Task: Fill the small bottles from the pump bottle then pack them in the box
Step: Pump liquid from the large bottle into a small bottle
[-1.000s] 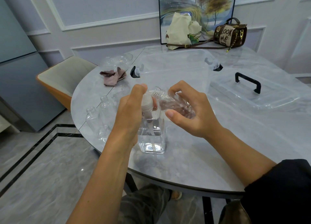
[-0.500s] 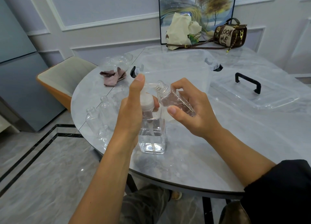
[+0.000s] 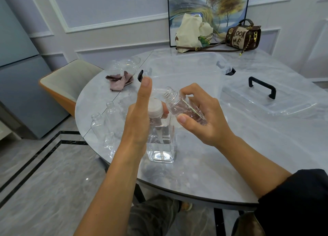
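Note:
A clear square pump bottle point(image 3: 161, 143), partly filled with clear liquid, stands on the marble table point(image 3: 204, 164) near its front edge. My left hand point(image 3: 140, 117) grips its neck below the white collar, thumb raised straight above the pump head. My right hand point(image 3: 204, 115) holds a small clear bottle point(image 3: 179, 106) tilted on its side, its open threaded neck right at the pump spout. Other empty small bottles point(image 3: 99, 124) stand at the table's left edge. The clear storage box point(image 3: 184, 70) with black latches sits open just behind my hands.
The box's clear lid point(image 3: 266, 101) with a black handle lies to the right. A crumpled pinkish cloth point(image 3: 120, 80) and clear plastic items lie at the back left. A canvas bag point(image 3: 191, 33) and a brown handbag point(image 3: 243, 35) sit at the far edge. A chair point(image 3: 67, 81) stands left.
My left thumb has lifted off the pump head and now points straight up, and the pump head has risen. My right hand has tipped the small bottle's neck slightly higher at the spout.

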Available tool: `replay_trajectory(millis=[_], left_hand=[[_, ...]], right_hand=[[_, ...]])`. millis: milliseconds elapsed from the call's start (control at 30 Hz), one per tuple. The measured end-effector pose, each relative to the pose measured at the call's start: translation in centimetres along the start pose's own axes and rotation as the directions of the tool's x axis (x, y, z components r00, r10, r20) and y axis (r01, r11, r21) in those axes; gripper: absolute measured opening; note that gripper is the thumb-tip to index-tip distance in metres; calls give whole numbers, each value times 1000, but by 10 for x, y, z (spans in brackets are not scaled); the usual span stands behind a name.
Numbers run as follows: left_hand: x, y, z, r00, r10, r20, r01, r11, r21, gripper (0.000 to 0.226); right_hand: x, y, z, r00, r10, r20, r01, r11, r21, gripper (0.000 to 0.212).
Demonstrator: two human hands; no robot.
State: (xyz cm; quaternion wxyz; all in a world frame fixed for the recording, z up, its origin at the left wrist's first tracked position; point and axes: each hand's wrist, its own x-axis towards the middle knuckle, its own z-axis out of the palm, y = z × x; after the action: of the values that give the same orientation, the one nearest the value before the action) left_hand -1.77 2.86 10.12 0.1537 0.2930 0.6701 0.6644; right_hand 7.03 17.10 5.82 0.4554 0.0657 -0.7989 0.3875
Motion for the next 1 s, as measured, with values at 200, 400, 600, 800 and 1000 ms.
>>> replay_trajectory(millis=[200, 400, 600, 800, 1000], left_hand=[[0, -1, -1, 999, -27, 35, 27, 999, -19, 85], [2, 0, -3, 998, -52, 27, 52, 999, 9, 68], [4, 0, -2, 995, -94, -20, 94, 996, 5, 50], [4, 2, 0, 994, -102, -33, 102, 995, -3, 50], [1, 1, 1, 998, -69, -7, 69, 998, -4, 58]], right_hand=[[0, 1, 1, 1000, 12, 2, -12, 1000, 4, 34], [-2, 1, 1, 1000, 26, 5, -26, 1000, -7, 33], [-3, 3, -2, 999, 44, 3, -44, 999, -29, 38], [-4, 3, -3, 999, 49, 1, -49, 998, -43, 37], [-2, 3, -2, 999, 51, -18, -51, 999, -14, 33]])
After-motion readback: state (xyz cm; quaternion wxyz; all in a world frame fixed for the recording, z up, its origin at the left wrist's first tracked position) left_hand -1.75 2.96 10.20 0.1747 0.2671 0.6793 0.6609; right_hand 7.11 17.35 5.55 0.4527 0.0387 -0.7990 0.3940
